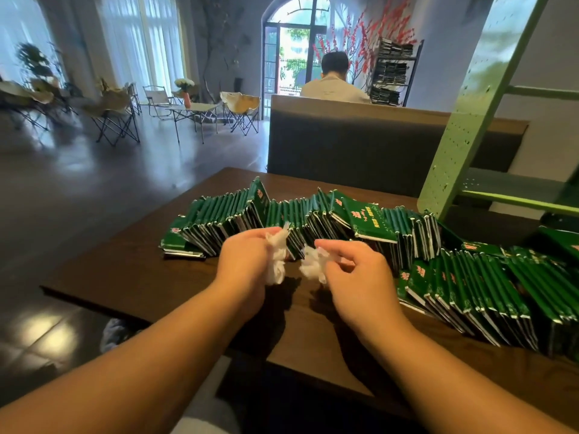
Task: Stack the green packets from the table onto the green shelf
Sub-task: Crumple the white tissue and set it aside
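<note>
Several green packets lean in long rows across the dark wooden table, and a further row of packets lies at the right. The green shelf rises at the right edge of the table. My left hand grips a crumpled piece of thin white plastic just in front of the packets. My right hand pinches a second crumpled white piece. Both hands hover above the table, close together, and touch no packet.
A grey bench back stands behind the table, and a person sits beyond it facing away. A black rack holds dark packets at the back. Folding chairs and a small table stand on the floor at the left.
</note>
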Demonstrator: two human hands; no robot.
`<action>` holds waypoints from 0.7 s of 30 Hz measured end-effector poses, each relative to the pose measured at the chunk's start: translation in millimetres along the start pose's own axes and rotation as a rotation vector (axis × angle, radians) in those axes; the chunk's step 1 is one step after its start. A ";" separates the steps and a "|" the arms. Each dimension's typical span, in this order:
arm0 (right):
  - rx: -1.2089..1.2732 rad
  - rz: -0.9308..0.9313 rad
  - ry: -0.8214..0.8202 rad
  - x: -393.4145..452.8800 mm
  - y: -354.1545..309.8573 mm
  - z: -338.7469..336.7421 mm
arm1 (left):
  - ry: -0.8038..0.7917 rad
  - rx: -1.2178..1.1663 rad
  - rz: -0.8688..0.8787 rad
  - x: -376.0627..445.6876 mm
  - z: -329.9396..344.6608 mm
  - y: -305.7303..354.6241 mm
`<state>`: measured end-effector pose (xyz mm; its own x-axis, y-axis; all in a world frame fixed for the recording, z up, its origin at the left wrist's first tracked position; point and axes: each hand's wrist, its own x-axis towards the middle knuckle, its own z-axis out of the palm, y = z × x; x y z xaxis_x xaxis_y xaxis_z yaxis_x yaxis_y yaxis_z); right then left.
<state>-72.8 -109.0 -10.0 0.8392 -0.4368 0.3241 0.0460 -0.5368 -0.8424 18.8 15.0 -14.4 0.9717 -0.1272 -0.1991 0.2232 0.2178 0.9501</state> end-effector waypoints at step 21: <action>-0.173 -0.708 -0.194 -14.6 -109.1 214.6 | -0.219 -0.301 -0.060 -12.5 -219.6 76.4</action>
<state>26.2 110.8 -15.1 0.7218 0.1808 0.6681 0.5374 -0.7547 -0.3763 40.7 245.8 8.0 0.9237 -0.3456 -0.1652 0.3238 0.4741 0.8188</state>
